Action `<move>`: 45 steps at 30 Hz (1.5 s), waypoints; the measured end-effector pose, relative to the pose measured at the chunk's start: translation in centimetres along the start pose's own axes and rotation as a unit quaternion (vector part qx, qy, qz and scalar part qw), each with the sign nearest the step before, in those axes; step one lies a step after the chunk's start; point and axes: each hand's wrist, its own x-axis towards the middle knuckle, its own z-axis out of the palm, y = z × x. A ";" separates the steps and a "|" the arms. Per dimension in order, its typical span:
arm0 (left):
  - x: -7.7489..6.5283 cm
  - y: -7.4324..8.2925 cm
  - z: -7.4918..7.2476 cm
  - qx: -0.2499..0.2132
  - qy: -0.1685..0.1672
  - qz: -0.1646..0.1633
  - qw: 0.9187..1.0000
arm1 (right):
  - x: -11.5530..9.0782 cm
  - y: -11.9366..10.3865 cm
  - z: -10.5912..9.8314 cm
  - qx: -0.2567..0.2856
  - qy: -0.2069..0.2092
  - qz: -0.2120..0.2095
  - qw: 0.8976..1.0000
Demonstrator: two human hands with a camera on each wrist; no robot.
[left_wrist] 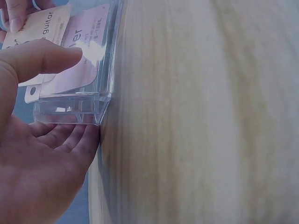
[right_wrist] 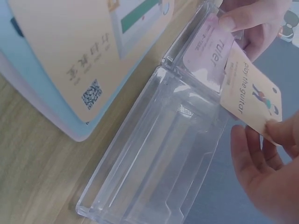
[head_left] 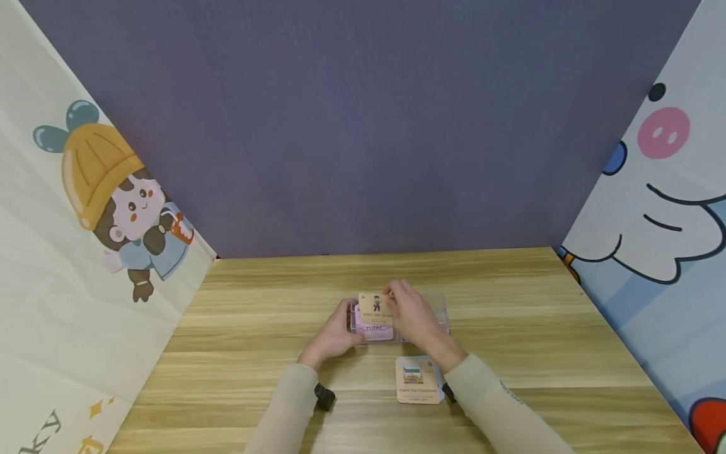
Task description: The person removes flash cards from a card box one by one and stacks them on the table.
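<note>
A clear plastic box [right_wrist: 149, 154] with two compartments sits on the table. My left hand [head_left: 333, 334] grips its left end, fingers against the end wall and thumb over the cards, as the left wrist view shows. A pink "ruler" card [right_wrist: 208, 51] lies face up in the left compartment. With thumb and fingers, my right hand [head_left: 413, 315] pinches a cream "play the guitar" card [right_wrist: 252, 93] by its edge. This card tilts over the ruler card and partly covers it. Nothing lies in the right compartment.
A stack of cards [head_left: 416, 381] topped by "clean the classroom" lies on the wooden table [head_left: 255, 353], in front of the box beside my right wrist. A dark panel [head_left: 363, 139] rises behind the table. Printed curtains [head_left: 51, 208] hang on both sides.
</note>
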 end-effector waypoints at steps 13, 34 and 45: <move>0.0 0.0 0.0 0.005 0.005 0.001 1.000 | 0.1 0.4 0.2 0.015 0.005 0.004 1.000; 0.3 -0.3 0.3 0.006 0.007 0.003 1.000 | -0.3 0.4 -0.8 0.055 0.003 0.033 0.998; 0.3 -0.4 0.3 0.004 0.009 0.006 1.000 | -0.6 0.1 -1.5 0.069 0.017 0.018 0.997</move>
